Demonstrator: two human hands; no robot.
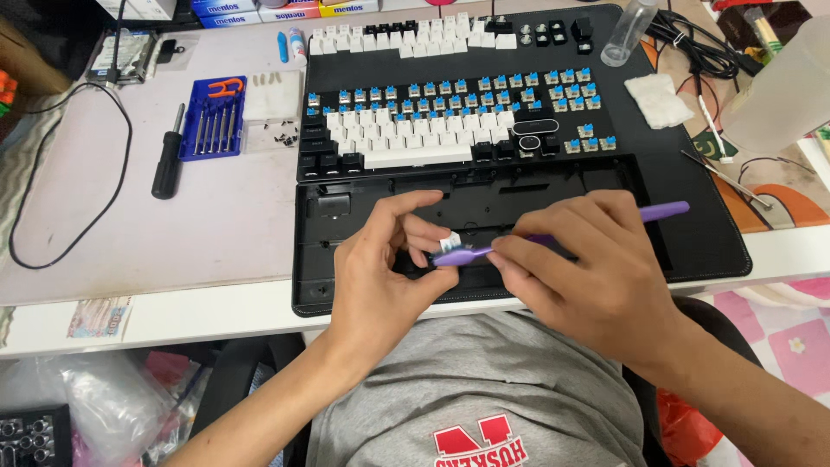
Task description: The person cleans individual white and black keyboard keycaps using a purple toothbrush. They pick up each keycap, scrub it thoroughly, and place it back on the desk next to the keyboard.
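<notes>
You are brushing a small white keycap (449,239) clean. Your left hand (380,277) pinches the keycap above the empty black keyboard case (320,251). Your right hand (596,277) grips the purple toothbrush (666,210), bristles touching the keycap. Next, judged: steady, short strokes.

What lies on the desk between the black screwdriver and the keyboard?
In the head view, a blue screwdriver set lies between the black screwdriver and the keyboard, with a clear box of small parts beside it.
</notes>
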